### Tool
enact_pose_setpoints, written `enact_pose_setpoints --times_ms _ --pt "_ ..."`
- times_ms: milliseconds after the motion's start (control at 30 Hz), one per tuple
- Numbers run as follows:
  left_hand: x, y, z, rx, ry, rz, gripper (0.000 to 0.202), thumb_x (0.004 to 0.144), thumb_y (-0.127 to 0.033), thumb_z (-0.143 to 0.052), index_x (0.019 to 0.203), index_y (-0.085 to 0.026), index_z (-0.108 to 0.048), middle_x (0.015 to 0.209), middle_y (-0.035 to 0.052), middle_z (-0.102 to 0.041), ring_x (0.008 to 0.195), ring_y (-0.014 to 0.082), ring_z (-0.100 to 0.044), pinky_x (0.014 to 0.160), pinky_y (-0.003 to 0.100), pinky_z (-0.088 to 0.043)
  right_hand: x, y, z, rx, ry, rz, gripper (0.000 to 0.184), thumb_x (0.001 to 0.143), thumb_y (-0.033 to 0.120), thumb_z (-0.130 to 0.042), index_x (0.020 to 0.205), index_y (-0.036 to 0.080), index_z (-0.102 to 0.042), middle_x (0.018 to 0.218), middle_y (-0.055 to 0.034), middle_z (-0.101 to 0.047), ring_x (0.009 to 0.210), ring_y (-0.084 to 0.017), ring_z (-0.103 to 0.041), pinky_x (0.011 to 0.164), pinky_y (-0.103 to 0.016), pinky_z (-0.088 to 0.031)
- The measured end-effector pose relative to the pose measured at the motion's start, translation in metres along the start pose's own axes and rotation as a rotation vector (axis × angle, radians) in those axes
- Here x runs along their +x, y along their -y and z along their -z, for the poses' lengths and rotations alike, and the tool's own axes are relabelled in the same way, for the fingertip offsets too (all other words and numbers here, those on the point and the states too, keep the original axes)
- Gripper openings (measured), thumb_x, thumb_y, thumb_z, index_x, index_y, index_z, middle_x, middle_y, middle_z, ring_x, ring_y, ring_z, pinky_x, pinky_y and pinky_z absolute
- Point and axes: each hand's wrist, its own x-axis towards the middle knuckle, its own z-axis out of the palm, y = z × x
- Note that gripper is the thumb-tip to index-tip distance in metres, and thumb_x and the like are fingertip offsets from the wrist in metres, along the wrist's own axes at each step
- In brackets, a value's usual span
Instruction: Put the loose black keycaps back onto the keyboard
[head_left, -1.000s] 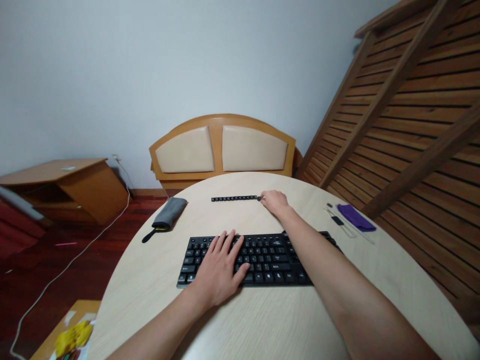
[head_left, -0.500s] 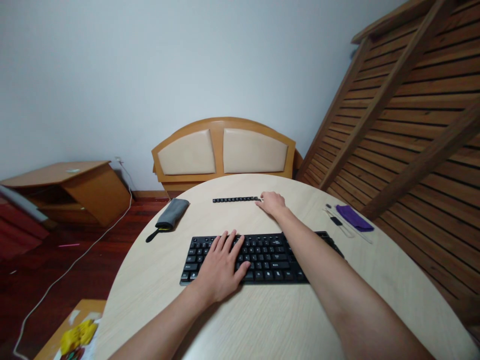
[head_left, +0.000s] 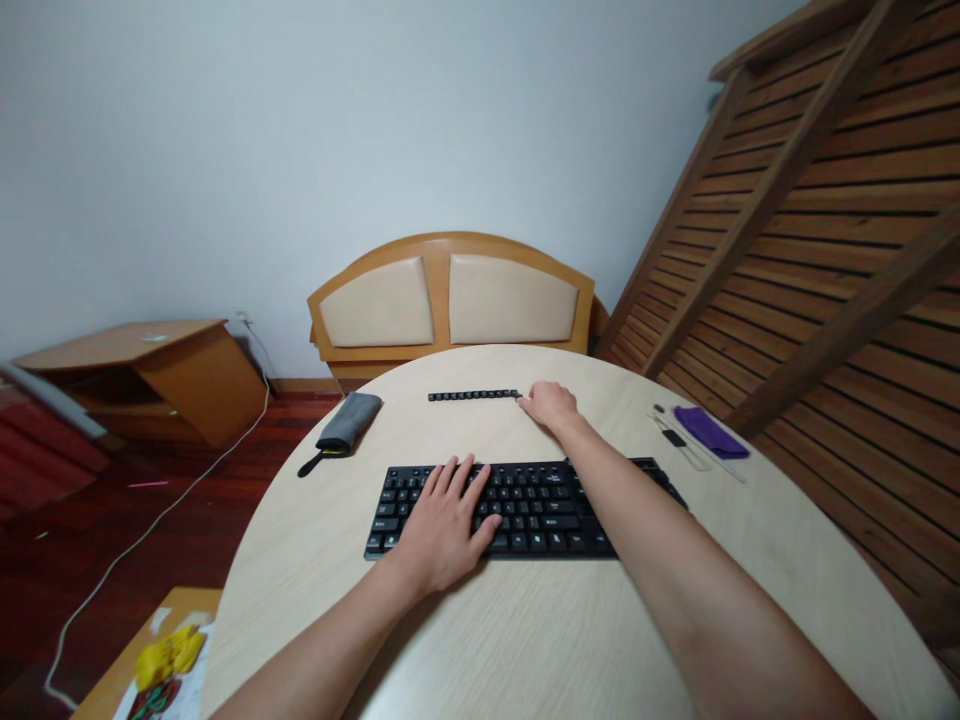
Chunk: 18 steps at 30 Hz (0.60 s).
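A black keyboard (head_left: pixel 559 522) lies on the round pale table (head_left: pixel 480 640). My left hand (head_left: pixel 444 530) rests on its left half, palm down with fingers spread. My right hand (head_left: pixel 551 405) reaches across the keyboard to the far side of the table. There its fingers are curled, with the thumb side at the right end of a straight row of small black keycaps (head_left: pixel 472 395). Whether a keycap is pinched in them is hidden. My right forearm covers part of the keyboard's right side.
A grey pouch (head_left: pixel 349 422) with a black loop lies at left. On the right are a purple cloth (head_left: pixel 710 432), a wire keycap puller (head_left: pixel 679 440) and a thin stick. Behind the table stands a padded headboard (head_left: pixel 441 300); wooden slats (head_left: pixel 810 260) lean at right.
My right hand has drawn slightly right, and its fingers look more curled at the end of the keycap row. My left hand stays on the keyboard. The view has shifted slightly.
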Motion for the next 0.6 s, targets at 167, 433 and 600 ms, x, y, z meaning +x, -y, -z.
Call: enact_pose_setpoints --times_ms 167,433,600 --pt "0.0 0.0 0.001 -0.005 0.014 -0.004 0.067 0.099 -0.06 -0.03 0.154 -0.021 -0.031 0.161 0.0092 -0.026 0.148 0.0323 -0.021 0.121 0.052 -0.022 0.006 0.011 -0.004 0.02 -0.009 -0.016 0.043 0.09 0.05 -0.059 0.113 0.016 -0.072 0.115 -0.0181 -0.069 0.106 -0.028 -0.065 0.086 -0.034 -0.049" --pt "-0.001 0.001 -0.001 -0.002 -0.003 -0.014 0.066 0.1 -0.06 -0.029 0.154 -0.022 -0.031 0.161 0.0088 -0.027 0.148 0.0322 -0.023 0.12 0.052 -0.023 0.002 0.008 -0.004 0.026 -0.011 -0.021 0.03 0.091 0.034 -0.058 0.111 0.015 -0.072 0.114 -0.0184 -0.07 0.105 -0.027 -0.066 0.084 -0.033 -0.049" --pt "0.0 0.001 0.001 0.013 0.003 -0.017 0.067 0.1 -0.06 -0.028 0.154 -0.021 -0.032 0.16 0.0097 -0.028 0.148 0.0318 -0.023 0.12 0.051 -0.022 -0.017 -0.009 0.009 0.042 -0.004 0.053 0.025 0.084 0.031 -0.062 0.098 0.014 -0.076 0.104 -0.0178 -0.073 0.099 -0.027 -0.068 0.08 -0.031 -0.049"
